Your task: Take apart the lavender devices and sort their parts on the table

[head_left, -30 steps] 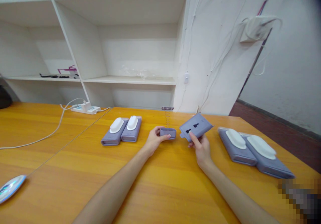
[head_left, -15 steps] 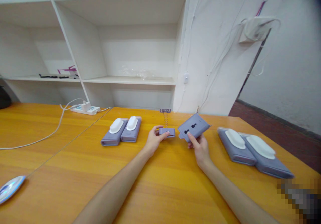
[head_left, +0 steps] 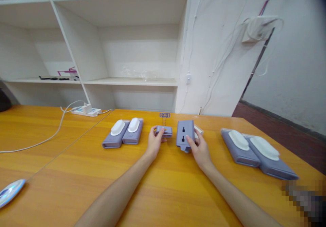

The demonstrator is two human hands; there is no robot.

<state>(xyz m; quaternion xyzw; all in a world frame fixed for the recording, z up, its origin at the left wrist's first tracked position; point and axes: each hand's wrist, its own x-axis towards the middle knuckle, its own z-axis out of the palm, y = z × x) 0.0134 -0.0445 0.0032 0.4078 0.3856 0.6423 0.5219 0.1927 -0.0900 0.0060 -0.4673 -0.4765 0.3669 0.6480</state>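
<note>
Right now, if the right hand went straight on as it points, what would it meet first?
Probably the small lavender piece in the left hand, across a narrow gap from the lavender box that the right hand holds. Depth is hard to judge, so it might pass above or below.

I count my 2 hands (head_left: 202, 152), 2 held purple pieces (head_left: 188, 132), 4 purple cases (head_left: 246, 157) lying on 1 table (head_left: 158, 196), 4 white ovals (head_left: 238, 140) atop those, 1 power strip (head_left: 95, 112).

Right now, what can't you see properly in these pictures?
Head view: some fingertips of the right grip are hidden behind the purple holder.
Head view: the shiny oval thing is cut off by the left edge.
Head view: the dark corner shape is blurred into squares.
</note>
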